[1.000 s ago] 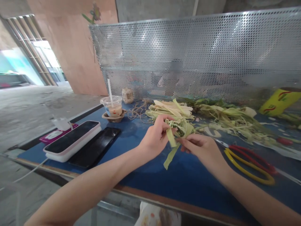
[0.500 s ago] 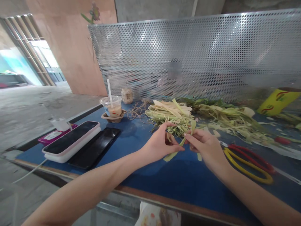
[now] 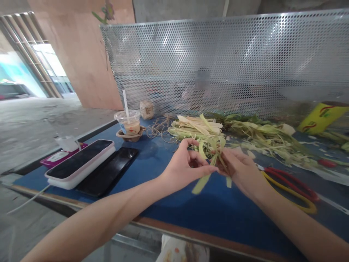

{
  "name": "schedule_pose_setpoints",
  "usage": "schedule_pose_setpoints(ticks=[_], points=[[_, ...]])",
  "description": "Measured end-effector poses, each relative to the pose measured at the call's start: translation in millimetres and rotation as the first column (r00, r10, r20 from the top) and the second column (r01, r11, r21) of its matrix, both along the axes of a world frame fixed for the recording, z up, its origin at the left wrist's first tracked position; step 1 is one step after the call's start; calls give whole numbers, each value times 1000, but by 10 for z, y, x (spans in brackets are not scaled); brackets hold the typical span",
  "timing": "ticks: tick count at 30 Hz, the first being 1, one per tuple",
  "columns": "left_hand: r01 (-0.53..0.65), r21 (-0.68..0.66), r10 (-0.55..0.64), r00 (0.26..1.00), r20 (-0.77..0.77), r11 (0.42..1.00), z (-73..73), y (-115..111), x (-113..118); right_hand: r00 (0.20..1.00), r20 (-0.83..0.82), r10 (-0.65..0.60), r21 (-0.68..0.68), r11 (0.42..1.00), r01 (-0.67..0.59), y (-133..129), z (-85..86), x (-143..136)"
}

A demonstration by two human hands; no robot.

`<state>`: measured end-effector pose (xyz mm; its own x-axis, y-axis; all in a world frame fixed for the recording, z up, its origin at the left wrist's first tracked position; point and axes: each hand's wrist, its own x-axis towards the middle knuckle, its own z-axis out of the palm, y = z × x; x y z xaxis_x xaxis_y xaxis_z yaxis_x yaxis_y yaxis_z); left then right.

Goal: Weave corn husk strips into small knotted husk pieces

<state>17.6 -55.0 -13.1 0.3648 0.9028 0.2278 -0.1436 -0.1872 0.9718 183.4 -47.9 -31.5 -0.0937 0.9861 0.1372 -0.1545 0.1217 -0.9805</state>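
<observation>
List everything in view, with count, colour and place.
Table: 1, blue, centre
Leaf strips: several, pale green, at the fingers
Strip pile: 1, cream and green, behind hands
Leaf heap: 1, green, right rear
Scissors: 1 pair, red and yellow handles, right
Printed tube: 1, yellow, far right
Cup: 1, clear, left rear
String: tangled, brown, beside cup
Phones: 2, black and pink-rimmed, left
Box: 1, purple, far left
Screen: 1, silver, rear
Left hand, right hand: 2, bare, centre
</observation>
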Motion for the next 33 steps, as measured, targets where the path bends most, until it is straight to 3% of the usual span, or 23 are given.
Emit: schedule_pose_setpoints(ticks=[4, 8, 14, 17, 19, 22, 26, 33], points=[[120, -57, -99, 954, 281, 991, 12, -44, 37, 996, -45, 79, 9, 997, -78, -38, 4, -22], [230, -88, -183, 912, 367, 969, -18, -20, 42, 997, -51, 50, 79, 996, -46, -55, -28, -18], [179, -126, -132, 940, 314, 976, -50, -2, 65, 987, 153, -46, 271, 963, 3, -119, -31, 4], [162, -119, -125, 954, 274, 980, -56, -1, 85, 935, 309, -172, 361, 931, 52, -183, 49, -36], [153, -122, -126, 971, 203, 981, -65, 7, 96, 894, 403, -194, 402, 916, 17, -214, 105, -74], [154, -132, -141, 985, 104, 979, -84, 31, 102, 884, 442, -152, 373, 927, -28, -219, 135, -100], [58, -109, -53, 997, 50, 992, -84, 73, 76, 924, 377, -60, 277, 960, -50, -186, 112, -33], [51, 63, -34, 968, -250, 997, -36, 122, -11, 891, 454, -31, 224, 971, -80, -170, 150, 63]])
